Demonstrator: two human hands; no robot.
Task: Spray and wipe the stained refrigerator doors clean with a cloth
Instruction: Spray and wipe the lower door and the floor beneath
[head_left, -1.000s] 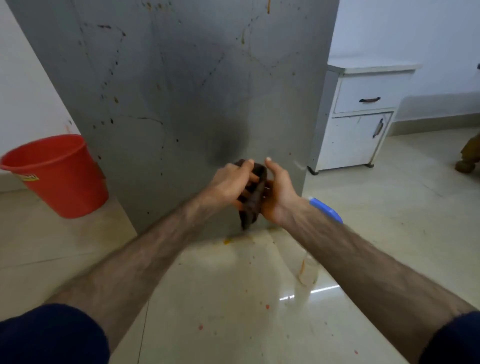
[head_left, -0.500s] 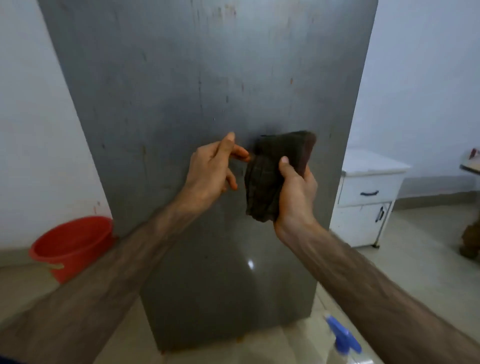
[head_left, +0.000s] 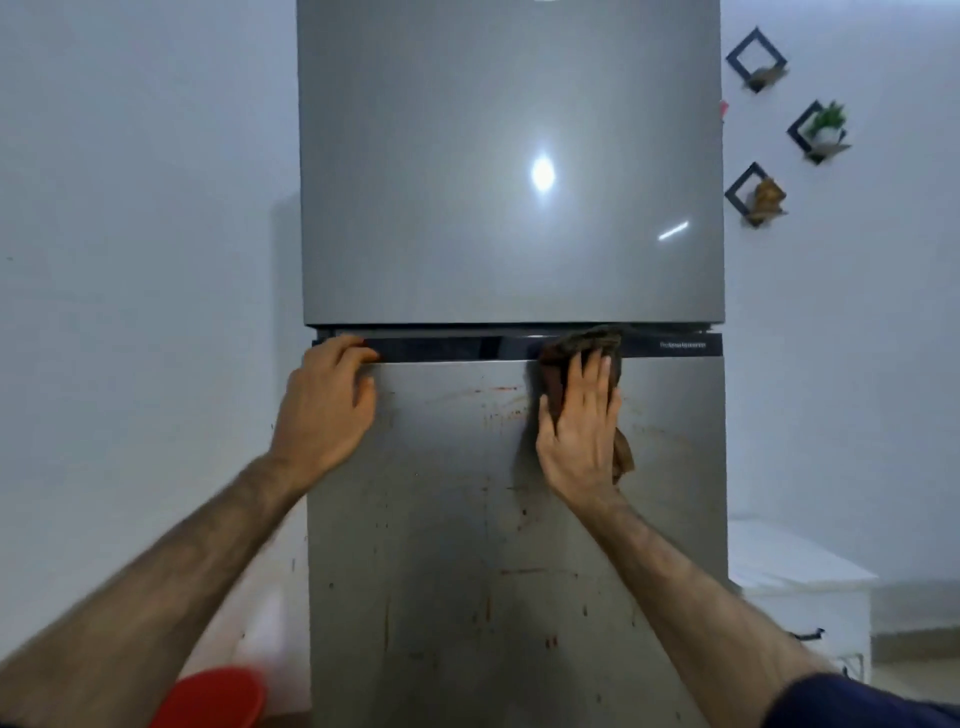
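- Fridge: tall grey two-door unit standing against a pale wall; serves as the landmark for all entries below.
- Upper door: glossy, with a round glare spot and a short bright streak; no marks visible on it.
- Lower door: speckled and streaked with reddish-brown stains, thickest just under its top edge and down the middle.
- Dark strip: black band running across the fridge between the two doors, with small pale lettering at its right end, too blurred to read.
- Cloth: dark brown rag, pressed against the top of the lower door at right of centre. Its upper fold covers part of the dark strip; a corner hangs out below, to the right of the hand.
- Right hand: laid flat on the cloth, fingers spread and pointing up, palm pinning the rag to the door rather than gripping round it.
- Left hand: at the fridge's left edge, fingers curled over the end of the dark strip, thumb on the lower door; holds nothing else.
- Bucket: red, on the floor left of the fridge's base, blurred.
- White cabinet: right of the fridge, low, with a dark handle.
- Wall shelves: three black diamond frames, right of the upper door, holding small ornaments and a plant.
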